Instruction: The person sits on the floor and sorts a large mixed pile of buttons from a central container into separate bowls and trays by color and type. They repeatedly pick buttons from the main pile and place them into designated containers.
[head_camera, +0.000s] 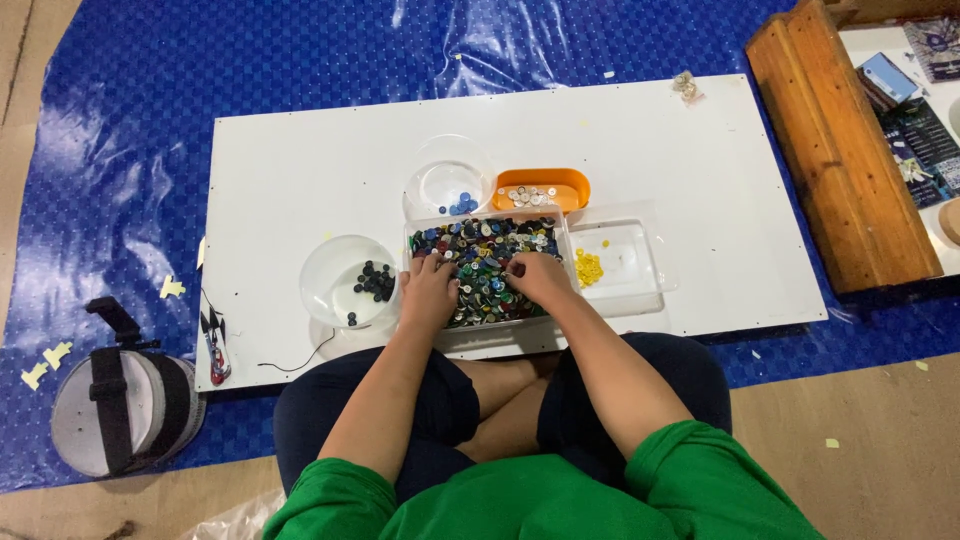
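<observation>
Mixed-colour buttons (487, 250) fill the clear rectangular tray (412, 238) straight in front of my crossed legs, and both my hands are down in the heap. My left hand (430, 288) lies palm-down on the near left part of the pile, fingers spread among the buttons; whether it pinches any I cannot tell. My right hand (538, 277) rests on the near right part, its fingertips curled toward the middle, and I cannot tell if they hold one. Left of the tray stands a clear round bowl (330, 275) with black buttons (375, 282). Behind the tray sit a second clear bowl (450, 168) holding a few blue buttons (461, 206) and an orange oval dish (570, 185) with pale buttons (527, 196). Right of the tray, a clear shallow tray (640, 265) holds yellow buttons (588, 268). All stand on a white board (300, 160) over a blue mat (120, 150).
</observation>
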